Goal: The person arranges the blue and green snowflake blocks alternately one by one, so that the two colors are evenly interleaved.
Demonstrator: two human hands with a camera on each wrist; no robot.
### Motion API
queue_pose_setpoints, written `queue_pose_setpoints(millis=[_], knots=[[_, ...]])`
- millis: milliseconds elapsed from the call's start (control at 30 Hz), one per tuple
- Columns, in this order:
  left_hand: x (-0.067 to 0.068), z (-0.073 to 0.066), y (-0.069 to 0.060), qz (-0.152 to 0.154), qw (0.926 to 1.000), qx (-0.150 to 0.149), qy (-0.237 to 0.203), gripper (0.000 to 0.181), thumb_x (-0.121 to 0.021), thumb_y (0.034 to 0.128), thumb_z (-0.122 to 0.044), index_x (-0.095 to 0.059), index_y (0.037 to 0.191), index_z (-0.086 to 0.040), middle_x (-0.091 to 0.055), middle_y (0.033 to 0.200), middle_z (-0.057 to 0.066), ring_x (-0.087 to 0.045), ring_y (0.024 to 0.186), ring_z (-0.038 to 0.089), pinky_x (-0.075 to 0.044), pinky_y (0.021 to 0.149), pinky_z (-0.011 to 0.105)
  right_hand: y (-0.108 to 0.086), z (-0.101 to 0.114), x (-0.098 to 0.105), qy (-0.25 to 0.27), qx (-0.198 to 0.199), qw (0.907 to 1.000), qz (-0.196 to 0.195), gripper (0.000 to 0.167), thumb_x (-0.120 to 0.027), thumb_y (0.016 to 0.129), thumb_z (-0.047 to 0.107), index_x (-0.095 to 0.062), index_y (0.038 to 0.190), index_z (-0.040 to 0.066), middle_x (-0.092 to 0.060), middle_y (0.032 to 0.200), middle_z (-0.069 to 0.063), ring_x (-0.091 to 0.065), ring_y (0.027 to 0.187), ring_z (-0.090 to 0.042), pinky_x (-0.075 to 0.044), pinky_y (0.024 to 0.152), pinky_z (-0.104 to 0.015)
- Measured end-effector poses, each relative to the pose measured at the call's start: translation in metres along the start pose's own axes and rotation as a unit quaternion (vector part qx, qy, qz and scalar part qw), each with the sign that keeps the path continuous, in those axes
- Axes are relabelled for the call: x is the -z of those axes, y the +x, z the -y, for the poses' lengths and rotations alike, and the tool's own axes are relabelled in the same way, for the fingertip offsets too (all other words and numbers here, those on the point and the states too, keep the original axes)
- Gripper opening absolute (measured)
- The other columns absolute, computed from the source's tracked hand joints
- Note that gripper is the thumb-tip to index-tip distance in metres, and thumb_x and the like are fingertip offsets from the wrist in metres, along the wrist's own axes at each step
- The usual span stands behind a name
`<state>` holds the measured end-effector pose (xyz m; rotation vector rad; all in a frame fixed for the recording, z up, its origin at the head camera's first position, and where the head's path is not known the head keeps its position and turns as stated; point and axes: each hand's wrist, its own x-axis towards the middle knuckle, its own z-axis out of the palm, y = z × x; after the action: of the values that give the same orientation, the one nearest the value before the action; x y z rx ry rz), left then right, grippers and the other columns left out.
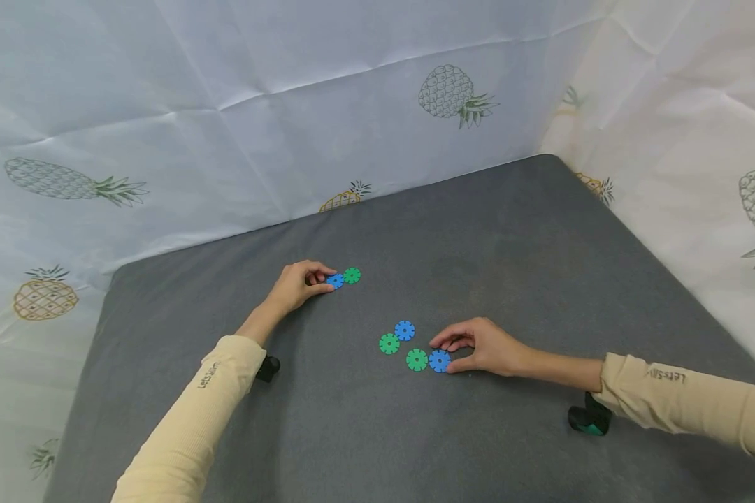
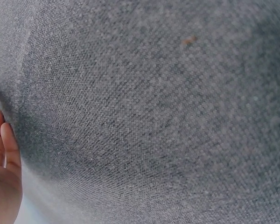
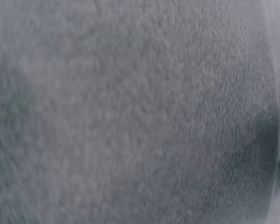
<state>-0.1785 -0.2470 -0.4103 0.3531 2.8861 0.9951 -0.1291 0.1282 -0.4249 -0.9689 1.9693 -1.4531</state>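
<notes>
My left hand [image 1: 298, 285] pinches a blue notched disc [image 1: 335, 281] between thumb and fingers, beside a green notched disc [image 1: 351, 275]. The two discs meet or overlap at their edges. Nearer the middle, my right hand [image 1: 487, 347] holds another blue notched disc [image 1: 440, 361] by its edge, thumb below and fingers above. A green disc [image 1: 417, 360] lies close against its left side. Up and left of these, a blue disc [image 1: 405, 330] and a green disc [image 1: 389, 344] lie edge to edge. Only part of the left hand's fingers shows in the left wrist view.
Grey cloth [image 1: 516, 265] covers the table. White pineapple-print sheets [image 1: 239, 154] hang along its back and right sides. Dark wrist-worn devices [image 1: 590, 418] hang beneath both beige sleeves. A small brown speck [image 2: 189, 40] lies on the cloth in the left wrist view.
</notes>
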Motion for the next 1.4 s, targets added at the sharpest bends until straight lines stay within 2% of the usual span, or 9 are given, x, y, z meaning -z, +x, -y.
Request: queue_pose_setpoints(millis=[200, 333, 567, 767, 967, 1233, 1400], knots=[[0.000, 0.000, 0.001, 0.000, 1.0000, 0.000, 0.000, 0.025, -0.076, 0.0832, -0.014, -0.073, 0.107, -0.006, -0.061, 0.087, 0.006, -0.055, 0.073, 0.018, -0.041, 0.063, 0.029, 0.002, -0.002, 0.003, -0.041, 0.013, 0.9990, 0.012, 0.035, -0.080, 0.075, 0.000, -0.068, 0.108, -0.003, -0.068, 0.106, -0.013, -0.064, 0.093, -0.015, -0.052, 0.082, -0.027], [0.000, 0.002, 0.002, 0.001, 1.0000, -0.001, 0.001, 0.025, -0.076, 0.0833, -0.015, -0.073, 0.107, -0.007, -0.062, 0.087, 0.006, -0.054, 0.073, 0.018, -0.041, 0.063, 0.029, 0.004, -0.004, 0.003, -0.080, 0.036, 0.9960, 0.021, 0.033, -0.080, 0.075, 0.003, -0.069, 0.107, 0.000, -0.069, 0.104, -0.009, -0.064, 0.091, -0.014, -0.052, 0.080, -0.027], [-0.001, 0.003, 0.001, 0.000, 1.0000, 0.001, 0.000, 0.025, -0.076, 0.0834, -0.014, -0.073, 0.107, -0.006, -0.061, 0.087, 0.006, -0.054, 0.073, 0.018, -0.041, 0.064, 0.029, 0.006, -0.004, 0.003, -0.118, 0.054, 0.9911, 0.029, 0.032, -0.081, 0.075, 0.004, -0.070, 0.105, 0.004, -0.069, 0.103, -0.004, -0.063, 0.089, -0.010, -0.052, 0.078, -0.026], [-0.001, 0.001, -0.002, -0.005, 1.0000, 0.001, -0.003, 0.025, -0.076, 0.0831, -0.013, -0.073, 0.107, -0.006, -0.061, 0.086, 0.007, -0.054, 0.073, 0.018, -0.041, 0.064, 0.029, 0.006, -0.005, 0.002, -0.151, 0.102, 0.9828, 0.029, 0.028, -0.081, 0.078, 0.011, -0.069, 0.103, 0.007, -0.067, 0.099, -0.001, -0.062, 0.084, -0.010, -0.052, 0.075, -0.025], [-0.001, 0.000, -0.003, -0.003, 1.0000, 0.001, -0.008, 0.026, -0.076, 0.0829, -0.012, -0.073, 0.107, -0.004, -0.061, 0.086, 0.008, -0.053, 0.073, 0.019, -0.041, 0.065, 0.029, 0.009, -0.006, 0.006, -0.159, 0.151, 0.9745, 0.048, 0.029, -0.081, 0.078, 0.011, -0.070, 0.105, 0.005, -0.065, 0.100, -0.003, -0.060, 0.082, -0.010, -0.052, 0.072, -0.025], [0.000, 0.000, -0.001, 0.004, 0.9999, -0.001, -0.013, 0.025, -0.076, 0.0829, -0.012, -0.073, 0.107, -0.005, -0.061, 0.087, 0.007, -0.052, 0.072, 0.018, -0.040, 0.064, 0.028, 0.013, -0.006, 0.010, -0.213, 0.162, 0.9609, 0.070, 0.027, -0.081, 0.079, 0.014, -0.071, 0.103, 0.007, -0.061, 0.098, 0.001, -0.055, 0.078, -0.007, -0.049, 0.070, -0.021], [0.001, 0.000, 0.000, 0.004, 0.9999, -0.001, -0.017, 0.025, -0.076, 0.0829, -0.012, -0.073, 0.107, -0.005, -0.061, 0.087, 0.007, -0.053, 0.073, 0.018, -0.041, 0.065, 0.028, 0.014, -0.007, 0.015, -0.222, 0.176, 0.9549, 0.089, 0.031, -0.080, 0.079, 0.018, -0.071, 0.106, 0.006, -0.060, 0.098, 0.001, -0.054, 0.078, -0.007, -0.049, 0.071, -0.020]])
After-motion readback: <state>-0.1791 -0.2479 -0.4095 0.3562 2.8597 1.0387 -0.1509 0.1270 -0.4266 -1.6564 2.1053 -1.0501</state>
